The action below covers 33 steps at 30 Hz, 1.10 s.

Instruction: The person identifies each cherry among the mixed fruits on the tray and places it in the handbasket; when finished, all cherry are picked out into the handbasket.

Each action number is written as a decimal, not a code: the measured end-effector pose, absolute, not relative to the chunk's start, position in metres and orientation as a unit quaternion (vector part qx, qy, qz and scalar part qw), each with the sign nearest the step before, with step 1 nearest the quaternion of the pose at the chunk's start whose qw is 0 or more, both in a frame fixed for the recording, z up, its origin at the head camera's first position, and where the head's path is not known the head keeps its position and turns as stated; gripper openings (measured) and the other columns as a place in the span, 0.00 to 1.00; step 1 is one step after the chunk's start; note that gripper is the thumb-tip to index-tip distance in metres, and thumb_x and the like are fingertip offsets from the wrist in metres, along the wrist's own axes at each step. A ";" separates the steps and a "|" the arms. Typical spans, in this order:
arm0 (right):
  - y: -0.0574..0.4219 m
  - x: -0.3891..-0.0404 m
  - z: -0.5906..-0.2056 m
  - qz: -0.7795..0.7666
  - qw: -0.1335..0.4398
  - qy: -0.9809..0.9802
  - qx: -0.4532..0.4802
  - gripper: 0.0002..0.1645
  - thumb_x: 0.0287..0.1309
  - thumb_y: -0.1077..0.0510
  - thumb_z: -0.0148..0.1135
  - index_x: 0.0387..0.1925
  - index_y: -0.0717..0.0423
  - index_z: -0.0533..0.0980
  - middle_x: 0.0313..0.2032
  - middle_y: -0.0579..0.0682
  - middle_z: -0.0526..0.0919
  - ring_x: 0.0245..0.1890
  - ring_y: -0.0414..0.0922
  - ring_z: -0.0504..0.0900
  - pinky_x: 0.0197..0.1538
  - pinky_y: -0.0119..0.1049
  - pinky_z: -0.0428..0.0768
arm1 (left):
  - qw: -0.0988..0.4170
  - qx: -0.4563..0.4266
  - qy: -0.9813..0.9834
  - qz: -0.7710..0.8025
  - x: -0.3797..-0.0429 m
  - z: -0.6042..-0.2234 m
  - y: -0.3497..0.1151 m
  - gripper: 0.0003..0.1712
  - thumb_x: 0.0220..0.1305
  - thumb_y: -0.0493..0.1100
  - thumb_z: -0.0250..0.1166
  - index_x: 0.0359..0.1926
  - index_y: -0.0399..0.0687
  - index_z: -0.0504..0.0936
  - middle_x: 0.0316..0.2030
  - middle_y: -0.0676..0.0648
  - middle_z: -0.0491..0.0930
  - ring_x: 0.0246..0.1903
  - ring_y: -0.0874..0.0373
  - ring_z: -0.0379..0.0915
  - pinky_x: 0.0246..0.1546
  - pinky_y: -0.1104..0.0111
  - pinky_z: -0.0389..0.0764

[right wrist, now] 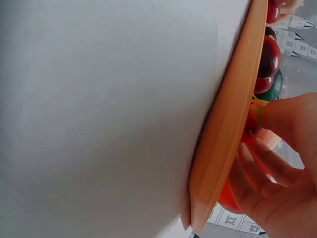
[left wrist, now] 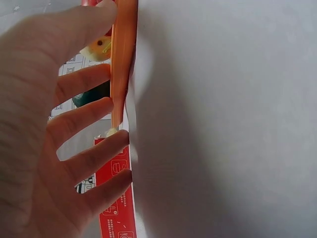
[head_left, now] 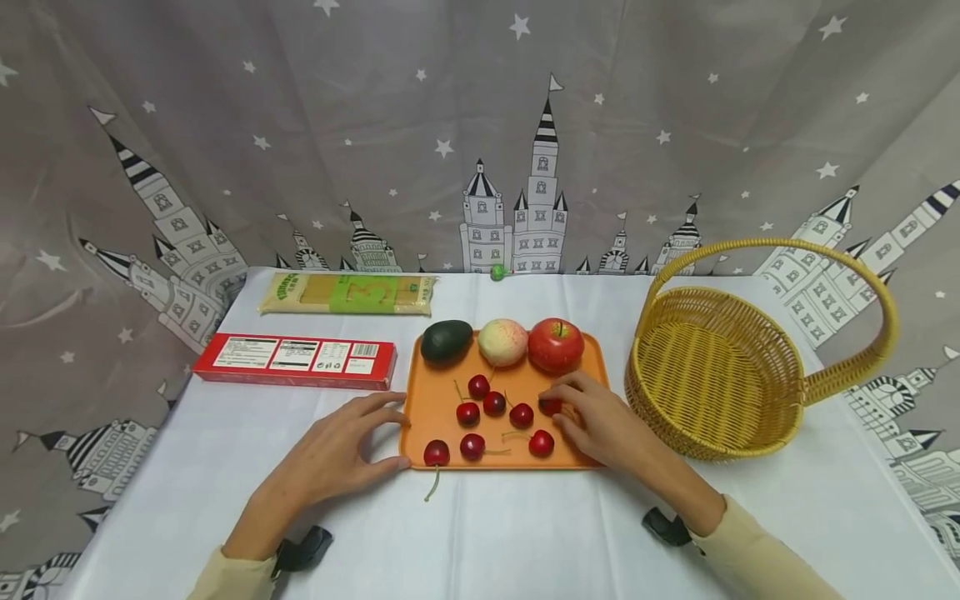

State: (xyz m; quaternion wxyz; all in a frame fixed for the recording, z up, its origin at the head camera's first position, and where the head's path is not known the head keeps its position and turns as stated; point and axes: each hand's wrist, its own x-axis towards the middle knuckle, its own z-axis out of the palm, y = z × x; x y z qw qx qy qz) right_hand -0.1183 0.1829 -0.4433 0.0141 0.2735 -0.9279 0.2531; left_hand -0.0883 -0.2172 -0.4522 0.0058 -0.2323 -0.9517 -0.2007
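An orange tray point(head_left: 427, 400) lies on the white table. Along its back edge sit a dark green avocado point(head_left: 447, 342), a pale pink peach point(head_left: 502, 342) and a red apple point(head_left: 556, 345). Several dark red cherries, some with stems, are spread over the front, one cherry point(head_left: 437, 452) hanging its stem over the rim. My right hand point(head_left: 611, 429) pinches a cherry point(head_left: 551, 406) between thumb and fingers at the tray's right side, partly hidden by the fingers. At the left rim, my left hand point(head_left: 330, 454) has its fingers spread and relaxed, fingertips right at the edge.
To the right stands a woven yellow basket point(head_left: 643, 412) with a tall arched handle. A red box point(head_left: 296, 362) lies left of the tray, and behind it a pack of dry noodles point(head_left: 348, 294). A small green thing point(head_left: 497, 272) sits at the table's back edge.
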 end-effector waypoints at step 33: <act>0.243 -0.111 -0.384 0.241 0.171 -0.921 0.255 0.22 0.57 0.67 0.79 0.52 0.53 0.84 0.49 0.49 0.83 0.45 0.48 0.85 0.45 0.47 0.91 | 0.014 -0.233 -0.954 -0.190 -0.088 -0.453 -0.216 0.30 0.54 0.63 0.83 0.56 0.64 0.87 0.71 0.50 0.79 0.70 0.47 0.75 0.65 0.44 0.82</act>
